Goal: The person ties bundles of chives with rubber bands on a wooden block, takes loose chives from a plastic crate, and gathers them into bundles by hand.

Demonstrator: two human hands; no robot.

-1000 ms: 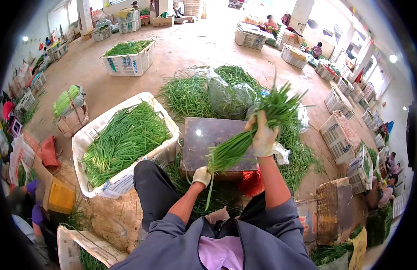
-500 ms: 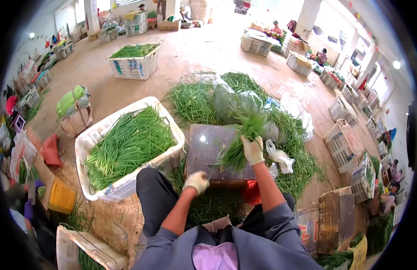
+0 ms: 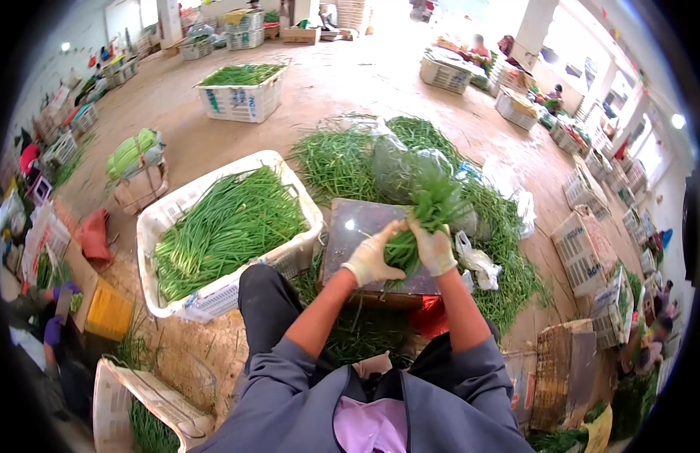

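Both my gloved hands are wrapped round a bunch of green stalks (image 3: 434, 202) above a dark, flat-topped box (image 3: 357, 220). My left hand (image 3: 374, 257) grips the bunch from the left, low down. On the right side my right hand (image 3: 434, 248) holds it, fingers closed. Leafy tops stick up past my hands. Left of the box, a white crate (image 3: 147, 249) holds a large heap of similar green stalks (image 3: 229, 226). Loose greens (image 3: 335, 162) and a clear plastic bag (image 3: 395, 166) lie beyond the box.
A white plastic bag (image 3: 478, 260) lies right of the box on scattered greens. Farther off stands another filled crate (image 3: 248, 102). At the left edge a person in purple gloves (image 3: 54, 330) works beside a yellow box (image 3: 108, 311). More crates (image 3: 580, 249) line the right side.
My left hand has moved up and right from the box's near edge and taken hold of the bunch. My right hand still grips it, and the bunch is now more upright.
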